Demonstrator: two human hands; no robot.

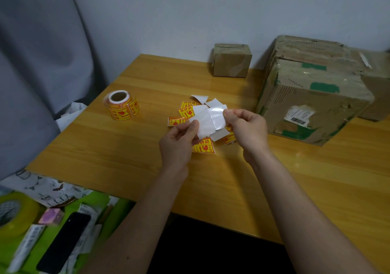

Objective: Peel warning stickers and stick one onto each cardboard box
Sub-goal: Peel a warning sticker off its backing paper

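1. Your left hand [181, 138] and right hand [245, 126] each pinched an edge of one sticker [207, 118], held just above the table [126, 147], white side towards you.
2. It looked feather-light, limp and glossy, likely slippery on the backing and tacky once peeled; a corner seemed the best place to pick at.
3. Loose stickers [185, 111] under it were yellow with red print, like the roll [121, 105]. The small box [232, 60] and big box [312, 96] showed no such sticker.

Two cardboard boxes [232, 61] [312, 96], one sticker roll [122, 105].
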